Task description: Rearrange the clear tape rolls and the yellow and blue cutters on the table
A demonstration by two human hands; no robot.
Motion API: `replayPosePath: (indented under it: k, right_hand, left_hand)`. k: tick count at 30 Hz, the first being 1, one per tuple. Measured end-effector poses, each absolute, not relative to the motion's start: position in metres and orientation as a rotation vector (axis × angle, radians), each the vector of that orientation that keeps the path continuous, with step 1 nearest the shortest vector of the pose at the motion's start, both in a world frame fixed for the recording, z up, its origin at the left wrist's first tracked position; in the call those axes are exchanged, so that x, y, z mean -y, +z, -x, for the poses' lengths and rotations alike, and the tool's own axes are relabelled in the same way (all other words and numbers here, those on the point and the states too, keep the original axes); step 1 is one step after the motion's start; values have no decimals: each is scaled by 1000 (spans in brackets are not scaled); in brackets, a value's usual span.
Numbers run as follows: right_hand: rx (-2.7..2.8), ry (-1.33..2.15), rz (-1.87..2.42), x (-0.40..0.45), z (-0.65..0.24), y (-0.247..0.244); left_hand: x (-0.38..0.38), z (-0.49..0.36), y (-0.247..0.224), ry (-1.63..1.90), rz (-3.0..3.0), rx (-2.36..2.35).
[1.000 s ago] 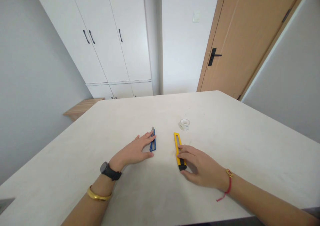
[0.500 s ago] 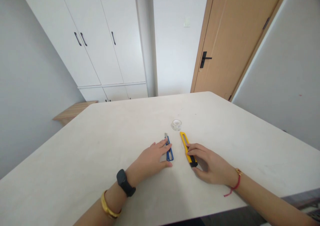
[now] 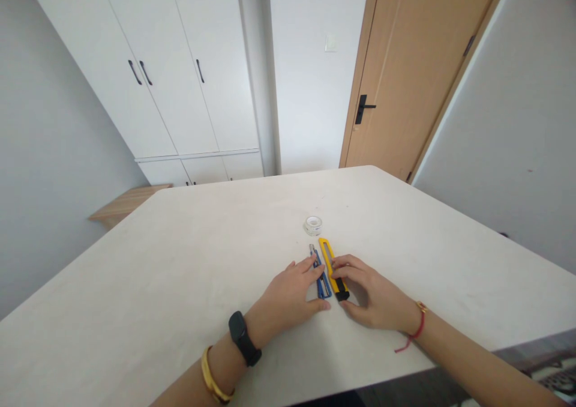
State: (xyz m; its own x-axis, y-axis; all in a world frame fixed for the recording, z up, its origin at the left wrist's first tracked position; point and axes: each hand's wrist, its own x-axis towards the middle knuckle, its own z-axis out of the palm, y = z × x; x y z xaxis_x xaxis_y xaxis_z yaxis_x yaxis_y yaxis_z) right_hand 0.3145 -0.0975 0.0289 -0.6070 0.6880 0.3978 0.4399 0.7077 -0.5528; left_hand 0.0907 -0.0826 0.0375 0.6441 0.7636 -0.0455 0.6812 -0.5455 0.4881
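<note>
Two cutters lie side by side on the white table [image 3: 189,257], nearly parallel. The blue cutter [image 3: 323,286] has a metal tip at its far end, and my left hand [image 3: 292,293] grips it from the left with fingertips and thumb. The yellow cutter [image 3: 326,252] with a black end piece lies just to its right. My right hand [image 3: 371,293] holds it from the right, fingers on its edge and thumb near the black end. Beyond the cutters stands a clear roll of tape [image 3: 312,226], which neither hand touches.
Past the table are white cabinets [image 3: 189,113] at the left and a wooden door [image 3: 414,65] at the right. A wooden ledge [image 3: 128,206] shows beyond the table's left edge.
My left hand has moved right with the blue cutter, which now lies close beside the yellow one. The view has shifted slightly; the right hand keeps its hold.
</note>
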Motion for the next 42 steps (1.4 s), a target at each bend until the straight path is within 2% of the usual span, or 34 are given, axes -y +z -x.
replayPosePath:
  k: [42]
  right_hand:
    - [2294, 551, 827, 97, -312, 30]
  left_hand:
    - [88, -96, 37, 301, -2354, -1170]
